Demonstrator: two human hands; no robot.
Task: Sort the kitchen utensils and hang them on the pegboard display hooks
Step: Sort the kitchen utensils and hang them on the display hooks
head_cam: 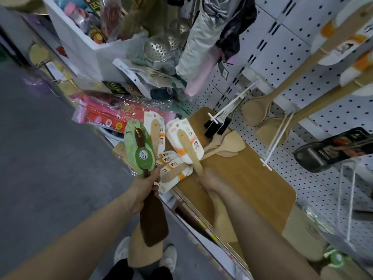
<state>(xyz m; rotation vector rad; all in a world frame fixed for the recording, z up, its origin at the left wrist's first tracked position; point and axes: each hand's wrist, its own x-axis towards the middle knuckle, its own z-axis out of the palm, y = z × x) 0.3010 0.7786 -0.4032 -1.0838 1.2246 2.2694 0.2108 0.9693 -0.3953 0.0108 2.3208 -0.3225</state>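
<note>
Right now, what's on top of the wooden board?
Loose wooden spatulas lie on the wooden board near its far end. The right hand and its carded spatula cover the left edge; anything beneath them is hidden.

Little is legible: the white card (195, 144) on the pale spatula (186, 144) held by the right grip (210, 178) carries one large Chinese character, possibly 铲, above a cartoon figure, and a second white card (160, 136) up-left of that grip shows the same character. The green card (131, 146) on the dark spatula (153, 223), above the left grip (145, 188), bears a round emblem and a small brand mark, both too blurred to read. Yellow lettering on the black packet (117, 88) far above both grips, and pale lettering on the dark box (331, 150) right of them, cannot be read.
</note>
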